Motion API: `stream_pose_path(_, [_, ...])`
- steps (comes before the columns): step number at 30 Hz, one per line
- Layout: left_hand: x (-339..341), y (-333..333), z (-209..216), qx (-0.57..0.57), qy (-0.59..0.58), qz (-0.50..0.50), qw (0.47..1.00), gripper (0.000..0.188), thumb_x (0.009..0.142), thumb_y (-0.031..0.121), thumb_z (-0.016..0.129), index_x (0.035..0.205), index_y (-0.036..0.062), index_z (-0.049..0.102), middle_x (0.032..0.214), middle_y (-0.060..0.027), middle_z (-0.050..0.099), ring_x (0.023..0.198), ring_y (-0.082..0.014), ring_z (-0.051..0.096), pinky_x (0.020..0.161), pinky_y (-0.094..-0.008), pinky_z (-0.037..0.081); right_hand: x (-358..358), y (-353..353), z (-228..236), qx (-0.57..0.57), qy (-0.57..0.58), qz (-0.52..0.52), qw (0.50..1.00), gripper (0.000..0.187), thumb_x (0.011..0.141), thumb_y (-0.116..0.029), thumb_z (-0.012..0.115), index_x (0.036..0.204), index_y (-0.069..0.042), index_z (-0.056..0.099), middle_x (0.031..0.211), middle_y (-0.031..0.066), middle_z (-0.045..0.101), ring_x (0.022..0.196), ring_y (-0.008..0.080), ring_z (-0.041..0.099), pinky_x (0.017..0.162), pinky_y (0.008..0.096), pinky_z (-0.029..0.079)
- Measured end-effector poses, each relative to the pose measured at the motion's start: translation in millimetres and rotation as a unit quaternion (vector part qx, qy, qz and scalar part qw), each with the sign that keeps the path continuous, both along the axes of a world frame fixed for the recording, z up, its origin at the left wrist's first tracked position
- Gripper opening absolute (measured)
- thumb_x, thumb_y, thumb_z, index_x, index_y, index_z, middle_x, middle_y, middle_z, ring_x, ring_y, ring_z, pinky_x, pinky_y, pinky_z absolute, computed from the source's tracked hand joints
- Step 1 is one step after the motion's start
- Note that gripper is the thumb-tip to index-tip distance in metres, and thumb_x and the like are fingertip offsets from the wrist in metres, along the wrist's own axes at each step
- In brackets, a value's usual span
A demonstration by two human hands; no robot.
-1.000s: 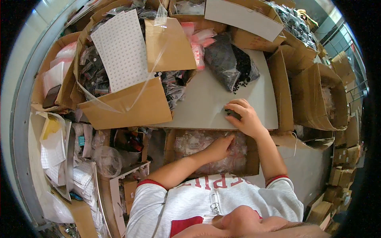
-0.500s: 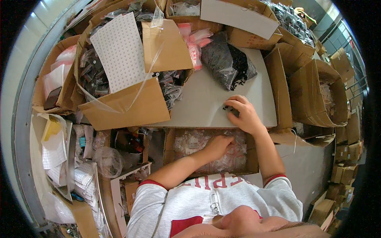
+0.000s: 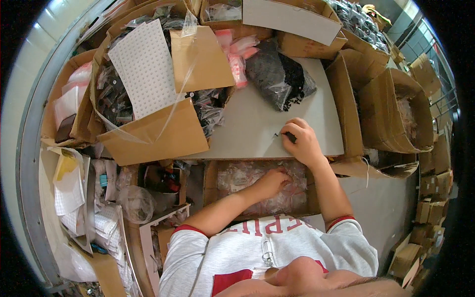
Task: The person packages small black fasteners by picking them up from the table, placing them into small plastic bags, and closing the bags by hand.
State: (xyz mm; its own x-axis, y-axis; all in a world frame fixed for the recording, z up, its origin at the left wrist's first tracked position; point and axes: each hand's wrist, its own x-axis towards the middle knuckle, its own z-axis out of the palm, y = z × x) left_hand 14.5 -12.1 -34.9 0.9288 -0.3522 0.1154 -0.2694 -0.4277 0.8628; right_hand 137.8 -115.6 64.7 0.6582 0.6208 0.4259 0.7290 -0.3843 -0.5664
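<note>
On the pale tabletop (image 3: 247, 123), my right hand (image 3: 303, 142) is curled with small black parts (image 3: 292, 137) gathered inside its fingers. One or two loose black pieces (image 3: 276, 134) lie just left of the fingertips. Beyond that hand, a clear plastic bag (image 3: 269, 74) of the same sort of black parts lies on its side, its mouth spilling some onto the table. My left hand (image 3: 273, 182) is lower, over an open carton (image 3: 212, 185) of small clear bags with pinkish edges (image 3: 237, 178). Its fingers are bent together; what they hold is hidden.
At the left, a large carton (image 3: 153, 141) is heaped with bagged dark parts and dotted white sheets (image 3: 143, 69). Pink-and-clear bags (image 3: 236, 54) lie beside it. Open cartons (image 3: 396, 114) line the right side, and a long white box (image 3: 292, 20) stands at the back.
My right fingers have drawn in around the black parts, leaving a piece or two to the left. My left hand stays over the carton with a slight finger shift. The view has tilted slightly.
</note>
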Motion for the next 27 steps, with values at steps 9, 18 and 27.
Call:
stream_pose_path(9, [3,6,32,-0.068,-0.031,0.069,0.995,0.01,0.081,0.013,0.068,0.081,0.0031,0.066,0.075,-0.0158,0.064,0.069,-0.0362,0.06,0.064,-0.0401,0.049,-1,0,0,-0.001,-0.007,-0.003,1.0,0.014,0.072,-0.001,0.064,0.086,-0.003,0.062,0.094,0.0129,0.06,0.088,0.0322,0.059,0.077,0.0379,0.049])
stream_pose_path(18, [4,3,33,-0.26,0.104,0.114,0.953,0.019,0.082,0.018,0.072,0.081,-0.0002,0.067,0.074,-0.0095,0.067,0.07,-0.0095,0.058,0.064,-0.0282,0.046,-1,-1,0,-0.007,-0.008,0.004,1.0,0.018,0.071,-0.001,0.063,0.088,-0.004,0.065,0.094,0.0124,0.06,0.089,0.0319,0.059,0.078,0.0384,0.049])
stream_pose_path(27, [12,11,8,-0.257,0.157,0.059,0.952,0.017,0.081,0.017,0.073,0.08,0.0029,0.064,0.073,-0.0002,0.061,0.07,-0.0088,0.054,0.067,-0.0257,0.045,-10,-8,4,-0.044,-0.003,-0.019,0.999,0.017,0.073,-0.001,0.061,0.09,-0.003,0.064,0.097,0.0133,0.06,0.094,0.0333,0.058,0.082,0.0399,0.049])
